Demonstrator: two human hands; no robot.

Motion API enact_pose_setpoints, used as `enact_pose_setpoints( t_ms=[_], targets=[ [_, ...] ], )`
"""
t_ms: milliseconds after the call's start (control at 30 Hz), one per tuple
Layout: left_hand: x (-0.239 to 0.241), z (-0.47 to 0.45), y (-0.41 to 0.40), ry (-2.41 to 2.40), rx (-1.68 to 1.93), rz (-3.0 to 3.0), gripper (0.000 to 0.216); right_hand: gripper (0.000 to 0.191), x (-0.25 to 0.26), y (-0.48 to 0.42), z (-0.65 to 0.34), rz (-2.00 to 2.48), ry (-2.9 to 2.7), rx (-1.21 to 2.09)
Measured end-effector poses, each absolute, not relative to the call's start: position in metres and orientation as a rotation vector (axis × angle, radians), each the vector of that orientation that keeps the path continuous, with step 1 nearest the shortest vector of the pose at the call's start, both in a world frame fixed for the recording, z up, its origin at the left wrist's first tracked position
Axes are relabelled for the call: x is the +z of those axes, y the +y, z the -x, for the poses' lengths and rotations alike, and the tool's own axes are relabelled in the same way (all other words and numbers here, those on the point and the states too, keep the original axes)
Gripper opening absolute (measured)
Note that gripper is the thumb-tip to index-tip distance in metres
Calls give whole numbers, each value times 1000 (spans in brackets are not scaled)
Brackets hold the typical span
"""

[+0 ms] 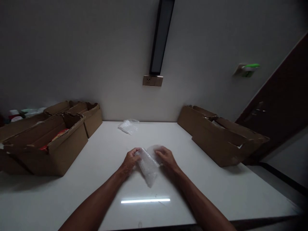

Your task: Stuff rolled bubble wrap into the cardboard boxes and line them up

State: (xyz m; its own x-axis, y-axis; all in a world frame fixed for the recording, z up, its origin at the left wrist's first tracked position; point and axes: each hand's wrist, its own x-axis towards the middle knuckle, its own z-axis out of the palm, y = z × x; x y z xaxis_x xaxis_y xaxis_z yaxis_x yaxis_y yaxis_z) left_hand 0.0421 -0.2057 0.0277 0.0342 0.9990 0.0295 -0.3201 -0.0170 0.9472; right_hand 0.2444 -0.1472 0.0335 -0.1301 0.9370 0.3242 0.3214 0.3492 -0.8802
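Note:
Both my hands meet over the middle of the white table [216,189], gripping a clear bubble-wrap bag [149,168] between them. My left hand [130,160] has its fingers closed on the bag's left edge. My right hand [166,158] pinches the bag's upper right part. The bag hangs down toward me, its lower end close to the table top. Whether anything is inside the bag I cannot tell.
A second small bubble-wrap piece [128,126] lies at the table's far edge by the wall. Open cardboard boxes [57,150] stand at the left, one with red items inside. More cardboard boxes [223,138] stand at the right. A wall socket [152,80] is straight ahead.

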Motion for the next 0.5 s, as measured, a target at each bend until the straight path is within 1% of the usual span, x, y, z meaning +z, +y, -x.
enact_pose_setpoints(
  t_ms=[100,200,233,333,500],
  targets=[
    [28,-41,-207,862,1271,-1050,28,37,57,-149,-258,1112,-1538,736],
    [29,-42,-210,801,1211,-1076,21,35,89,-150,-270,1088,-1490,671],
    [30,-41,-210,777,1214,-1072,23,34,100,-152,-272,1081,-1496,650],
    [35,-40,-212,682,1251,-1032,39,27,131,-158,-270,1063,-1608,504],
    [45,-39,-216,537,1288,-993,61,17,164,-171,-243,1069,-1992,184]
  ],
)
